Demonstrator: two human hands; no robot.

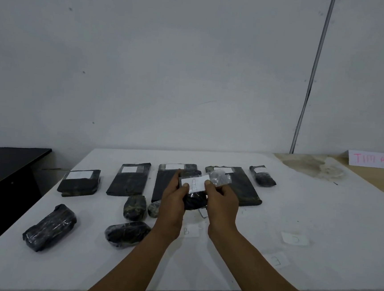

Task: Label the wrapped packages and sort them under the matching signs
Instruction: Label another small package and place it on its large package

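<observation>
My left hand (174, 193) and my right hand (222, 200) hold a small black wrapped package (193, 197) up above the table. A white label (193, 183) marked "A" lies on its top, with both thumbs pressing its ends. My right fingers also grip a crumpled bit of clear tape (218, 177). Flat labelled packages (80, 182) (130, 178) lie in a row behind. Unlabelled bundles (50, 227) (126, 232) (134, 207) sit at the front left. Loose paper labels "B" (188, 231), "C" (295, 239) and "E" (277, 260) lie on the table.
The white table (319, 214) has a stained patch at its far right corner. A pink sign reading "TIM A" (372, 159) leans on the wall at the right. A dark desk (6, 164) stands to the left. A small labelled package (262, 176) lies at the back right.
</observation>
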